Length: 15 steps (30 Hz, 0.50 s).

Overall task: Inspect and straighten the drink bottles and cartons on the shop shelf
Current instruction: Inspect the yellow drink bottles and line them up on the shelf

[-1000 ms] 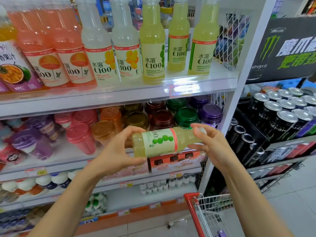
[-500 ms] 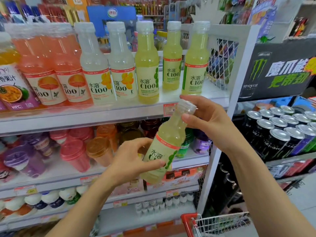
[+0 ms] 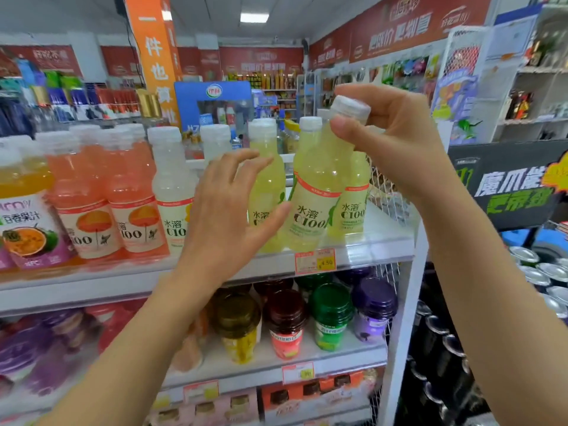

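A yellow-green C100 bottle (image 3: 316, 195) stands tilted at the front of the upper shelf (image 3: 362, 256), its base on the shelf edge. My right hand (image 3: 396, 142) grips its white cap and neck from the right. My left hand (image 3: 227, 210) hovers just left of the bottle with fingers spread, holding nothing. Two more yellow-green bottles stand beside it, one on the left (image 3: 267, 179) and one on the right (image 3: 356, 204). Pale lemon bottles (image 3: 170, 186) and orange-pink bottles (image 3: 129, 198) line the shelf to the left.
A wire mesh panel (image 3: 387, 192) closes the shelf's right end. The lower shelf holds cups with coloured lids (image 3: 330, 305). Black energy-drink cans (image 3: 547, 272) fill a rack on the right. A passion-fruit juice bottle (image 3: 24, 210) stands far left.
The bottle went from lying sideways in both hands up to the upper shelf and now stands nearly upright. My left hand has let go of it; my right hand still holds the cap.
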{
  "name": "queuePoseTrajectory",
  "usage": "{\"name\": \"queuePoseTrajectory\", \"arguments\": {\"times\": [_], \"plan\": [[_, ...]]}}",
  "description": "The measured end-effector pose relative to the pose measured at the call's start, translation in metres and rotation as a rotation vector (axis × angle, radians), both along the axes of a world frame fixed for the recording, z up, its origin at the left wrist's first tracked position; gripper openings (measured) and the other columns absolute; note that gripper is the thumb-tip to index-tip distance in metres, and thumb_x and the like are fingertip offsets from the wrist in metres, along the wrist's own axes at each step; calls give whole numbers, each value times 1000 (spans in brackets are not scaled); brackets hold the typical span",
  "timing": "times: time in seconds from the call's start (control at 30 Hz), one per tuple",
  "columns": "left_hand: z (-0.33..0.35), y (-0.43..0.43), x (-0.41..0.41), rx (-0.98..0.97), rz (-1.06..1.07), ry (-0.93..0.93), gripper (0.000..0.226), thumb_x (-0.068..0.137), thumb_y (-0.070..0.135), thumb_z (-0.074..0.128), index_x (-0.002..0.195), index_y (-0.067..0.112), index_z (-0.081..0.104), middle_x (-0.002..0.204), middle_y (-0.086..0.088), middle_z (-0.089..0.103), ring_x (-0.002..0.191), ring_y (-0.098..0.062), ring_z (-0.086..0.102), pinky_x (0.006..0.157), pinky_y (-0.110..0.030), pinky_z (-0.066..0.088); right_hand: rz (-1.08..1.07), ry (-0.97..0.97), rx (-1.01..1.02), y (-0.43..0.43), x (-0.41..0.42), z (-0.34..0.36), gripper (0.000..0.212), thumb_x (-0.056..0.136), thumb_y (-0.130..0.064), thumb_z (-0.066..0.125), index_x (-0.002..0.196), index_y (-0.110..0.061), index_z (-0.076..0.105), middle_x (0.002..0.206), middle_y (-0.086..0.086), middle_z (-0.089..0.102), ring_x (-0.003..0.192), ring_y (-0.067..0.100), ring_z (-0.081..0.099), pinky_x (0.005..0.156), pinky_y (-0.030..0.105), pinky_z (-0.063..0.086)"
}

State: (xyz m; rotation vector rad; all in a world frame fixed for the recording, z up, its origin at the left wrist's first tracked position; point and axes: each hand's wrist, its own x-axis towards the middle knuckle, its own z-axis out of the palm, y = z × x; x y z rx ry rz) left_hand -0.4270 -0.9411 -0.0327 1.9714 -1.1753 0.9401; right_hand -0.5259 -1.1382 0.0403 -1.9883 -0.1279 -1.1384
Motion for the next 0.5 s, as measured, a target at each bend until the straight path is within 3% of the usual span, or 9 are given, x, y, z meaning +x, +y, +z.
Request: {"name": "queuePoseTrajectory", "arguments": {"times": [0.17,0.23,0.3,0.5], "plan": [[29,-12,31,100,149,-239,68,93,52,47,149,14,40,158,-7,34,150,-29,19,122,-53,12,-149,9,-158,-11,29,27,42,86,-25,76,125,-14,66,113,-1,70,99,10,67,90,24,54],[32,-17,39,160,177,-261,72,94,54,41,152,12,34,162,-7,27,152,-30,14,122,-55,8,-183,48,-199,-12,41,31,42,86,-26,76,126,-14,66,118,0,69,100,7,65,89,18,52],[32,-21,47,192,188,-258,71,97,52,36,154,11,29,163,-8,24,152,-29,12,122,-55,5,-215,97,-237,-11,53,29,42,87,-26,75,126,-15,66,123,-1,67,106,6,61,93,21,50],[27,-23,61,215,194,-291,65,98,43,35,152,7,32,159,-9,34,151,-30,17,122,-53,4,-226,252,-280,-12,82,14,41,90,-25,72,129,-18,64,134,1,62,121,16,56,100,26,43]]}}
